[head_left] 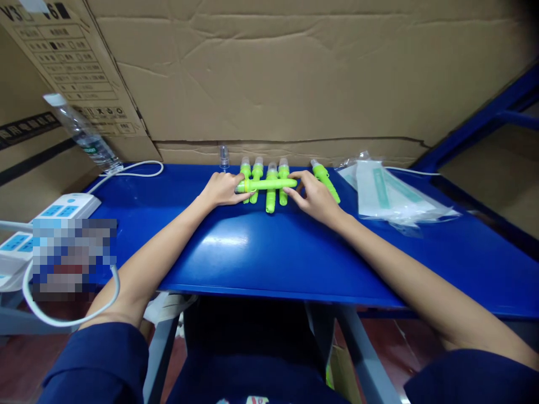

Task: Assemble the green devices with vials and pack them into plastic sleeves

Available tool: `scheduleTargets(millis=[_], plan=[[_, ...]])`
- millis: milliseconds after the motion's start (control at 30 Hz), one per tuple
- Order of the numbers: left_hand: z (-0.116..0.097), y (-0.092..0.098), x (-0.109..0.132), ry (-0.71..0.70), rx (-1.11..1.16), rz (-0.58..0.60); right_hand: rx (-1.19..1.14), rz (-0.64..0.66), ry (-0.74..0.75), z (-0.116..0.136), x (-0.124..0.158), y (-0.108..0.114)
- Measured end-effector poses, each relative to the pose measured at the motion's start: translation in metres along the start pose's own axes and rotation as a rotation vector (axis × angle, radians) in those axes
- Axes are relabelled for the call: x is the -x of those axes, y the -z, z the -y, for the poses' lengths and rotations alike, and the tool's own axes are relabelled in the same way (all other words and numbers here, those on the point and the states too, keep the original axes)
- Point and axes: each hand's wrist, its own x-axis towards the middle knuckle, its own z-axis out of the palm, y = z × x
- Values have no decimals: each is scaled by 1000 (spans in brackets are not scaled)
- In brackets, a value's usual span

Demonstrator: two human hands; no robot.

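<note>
A slim lime-green tube (273,184) with a clear end is held level, crosswise over a row of similar tubes. My left hand (223,189) is closed around its clear left end. At the plain right end, the thumb and fingers of my right hand (314,195) pinch the tube. Beneath it several lime-green tubes with clear caps (272,203) lie side by side on the blue table (236,258). One more green tube (326,180) lies slanted just beyond my right hand. A loose clear cap (224,157) stands behind my left hand.
Clear plastic bags with white and green contents (379,191) lie at the right. A water bottle (86,134) leans at the back left, near a white power strip (63,210) with cables. A cardboard wall (273,73) closes off the back. A blue frame (484,129) rises at the right.
</note>
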Motion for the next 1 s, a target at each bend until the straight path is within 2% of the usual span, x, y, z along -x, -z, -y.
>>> scheduleTargets(millis=[267,467,567,733,1000], plan=[[-2,1,-1,-44,7,11,115,15,92,-2,2,2],[1,-6,-2,-93,-3,-42,366,193,151,5,4,10],[1,-9,-1,-107,-11,-85,402,242,140,8,4,12],[-2,-6,0,-138,-28,-107,280,240,45,11,4,11],[-8,-4,0,-150,-69,-47,-50,245,-138,16,0,13]])
